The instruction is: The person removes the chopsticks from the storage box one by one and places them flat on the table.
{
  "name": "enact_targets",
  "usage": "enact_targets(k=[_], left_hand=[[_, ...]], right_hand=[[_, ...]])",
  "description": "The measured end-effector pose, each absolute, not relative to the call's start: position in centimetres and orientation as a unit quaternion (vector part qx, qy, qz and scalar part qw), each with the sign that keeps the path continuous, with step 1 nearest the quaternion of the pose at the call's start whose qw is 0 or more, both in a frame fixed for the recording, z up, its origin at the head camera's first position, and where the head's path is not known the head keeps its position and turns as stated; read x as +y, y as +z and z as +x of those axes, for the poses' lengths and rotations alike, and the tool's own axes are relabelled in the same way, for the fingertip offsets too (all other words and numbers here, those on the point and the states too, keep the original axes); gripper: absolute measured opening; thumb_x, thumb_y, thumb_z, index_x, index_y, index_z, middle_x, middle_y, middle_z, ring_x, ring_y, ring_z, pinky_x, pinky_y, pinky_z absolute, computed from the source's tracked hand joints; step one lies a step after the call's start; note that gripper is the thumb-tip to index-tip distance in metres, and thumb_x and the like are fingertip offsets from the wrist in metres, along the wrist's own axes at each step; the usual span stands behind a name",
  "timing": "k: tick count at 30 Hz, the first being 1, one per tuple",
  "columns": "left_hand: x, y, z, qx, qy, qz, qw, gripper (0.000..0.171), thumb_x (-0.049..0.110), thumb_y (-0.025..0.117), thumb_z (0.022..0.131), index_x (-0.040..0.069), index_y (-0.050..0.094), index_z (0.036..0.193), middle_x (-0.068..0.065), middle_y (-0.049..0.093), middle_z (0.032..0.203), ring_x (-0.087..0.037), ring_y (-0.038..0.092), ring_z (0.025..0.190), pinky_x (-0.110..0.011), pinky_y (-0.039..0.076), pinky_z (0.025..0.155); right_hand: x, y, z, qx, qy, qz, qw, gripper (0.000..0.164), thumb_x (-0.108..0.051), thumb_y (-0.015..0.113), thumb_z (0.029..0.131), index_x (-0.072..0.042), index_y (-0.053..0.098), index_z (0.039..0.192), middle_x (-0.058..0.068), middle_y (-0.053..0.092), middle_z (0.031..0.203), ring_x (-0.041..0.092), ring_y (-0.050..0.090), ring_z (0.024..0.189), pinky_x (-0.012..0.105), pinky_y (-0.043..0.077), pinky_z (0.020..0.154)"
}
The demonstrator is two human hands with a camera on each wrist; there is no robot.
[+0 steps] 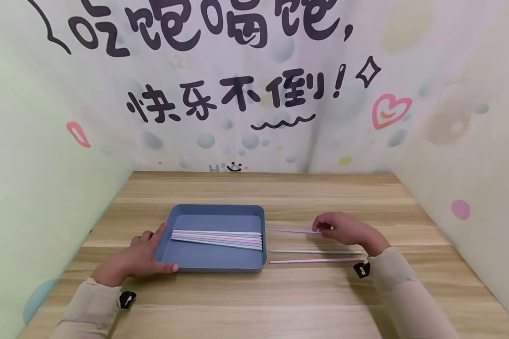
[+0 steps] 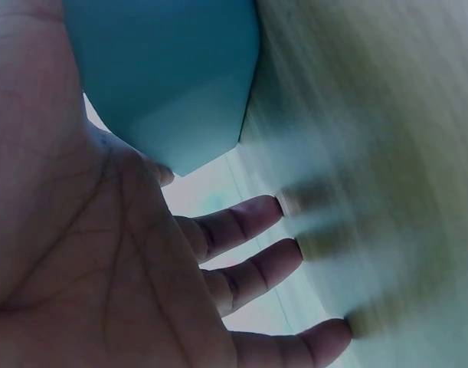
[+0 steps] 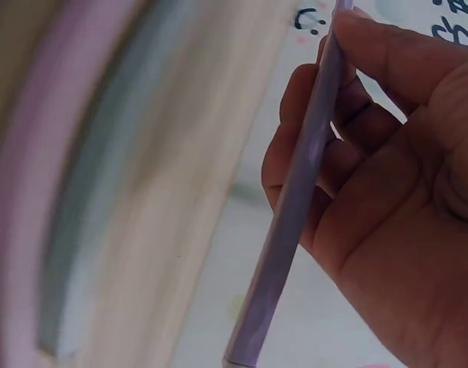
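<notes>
A blue tray [image 1: 212, 260] lies on the table with a bundle of pastel chopsticks [image 1: 216, 238] inside it. My left hand [image 1: 146, 254] rests against the tray's left end, thumb by the front corner. In the left wrist view, several fingertips [image 2: 268, 253] of that hand touch the tabletop, straight and spread. To the right of the tray, my right hand [image 1: 341, 228] pinches a purple chopstick [image 3: 291, 207] between thumb and fingers. Nearer the front lie a green chopstick [image 1: 314, 252] and a pink chopstick [image 1: 314, 260], roughly parallel, below the right hand.
The wooden table [image 1: 237, 301] meets a printed white cloth backdrop [image 1: 237, 132] at its far edge. Pale walls stand on both sides. Each sleeve has a small black device at the cuff, such as the one by the left wrist [image 1: 127, 300].
</notes>
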State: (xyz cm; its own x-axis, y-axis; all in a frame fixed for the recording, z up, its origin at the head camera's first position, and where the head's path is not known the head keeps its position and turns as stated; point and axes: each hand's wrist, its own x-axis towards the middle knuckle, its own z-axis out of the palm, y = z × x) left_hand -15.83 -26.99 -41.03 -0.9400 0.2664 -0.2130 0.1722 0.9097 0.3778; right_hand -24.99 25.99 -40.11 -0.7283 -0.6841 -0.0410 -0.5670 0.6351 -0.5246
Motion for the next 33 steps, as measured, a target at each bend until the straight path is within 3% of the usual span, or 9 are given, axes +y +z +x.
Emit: enact_targets(k=[10,33], left_hand=[[-27.1,-41.0,-15.9,0.969,0.178,0.104,0.139,0.125,0.064,0.076,0.076,-0.005,0.007,0.155,-0.041,0.034,0.134,-0.062,0.033,0.120,-0.067,0.040,0.090],[-27.1,-40.9,-15.8,0.967,0.183,0.108,0.138,0.124,0.062,0.076,0.077,-0.006,0.007,0.155,-0.040,0.034,0.133,-0.061,0.033,0.120,-0.066,0.040,0.090]], right_hand=[[26.9,-41.6,-24.7,0.897,-0.246,-0.338,0.141,0.018,0.004,0.061,0.093,-0.013,0.066,0.095,-0.006,0.054,0.081,0.010,0.050,0.077,0.029,0.042,0.070],[26.6,-42.7,-25.0,0.887,-0.255,-0.340,0.178,0.019,0.003,0.063,0.091,-0.015,0.066,0.094,-0.007,0.053,0.077,0.008,0.049,0.071,0.028,0.042,0.067]])
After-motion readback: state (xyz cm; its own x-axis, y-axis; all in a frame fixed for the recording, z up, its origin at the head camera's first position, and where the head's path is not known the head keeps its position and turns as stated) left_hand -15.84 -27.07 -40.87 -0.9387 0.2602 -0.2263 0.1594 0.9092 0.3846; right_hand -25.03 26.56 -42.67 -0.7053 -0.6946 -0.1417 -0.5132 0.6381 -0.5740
